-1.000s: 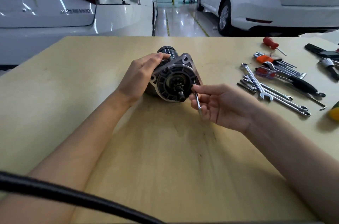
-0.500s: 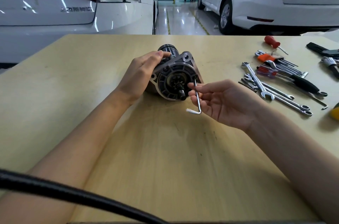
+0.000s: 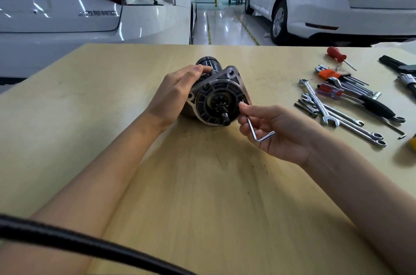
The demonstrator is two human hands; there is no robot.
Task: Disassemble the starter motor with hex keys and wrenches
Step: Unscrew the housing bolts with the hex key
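Black-and-silver cylindrical starter motor [image 3: 216, 97] lying on pale wooden tabletop [image 3: 202, 184], steadied under left hand [image 3: 173, 92] curled over its housing. Right hand [image 3: 279, 130] pinching bent silver hex key [image 3: 258, 130], long end at a face screw. Best seated fully, held square, before turning.

- starter motor [image 3: 213, 94] lying on its side on desk [image 3: 112, 117], pinion end toward camera
- left hand [image 3: 173, 94] wrapped over its left side, fingertips on top
- right hand [image 3: 276, 130] pinches L-shaped hex key [image 3: 256, 130], long arm pointing up to right edge of motor face, short arm pointing right
- wrenches [image 3: 333, 112] and screwdrivers [image 3: 351, 90] spread on desk, well right
- two white cars [image 3: 90, 16] behind desk
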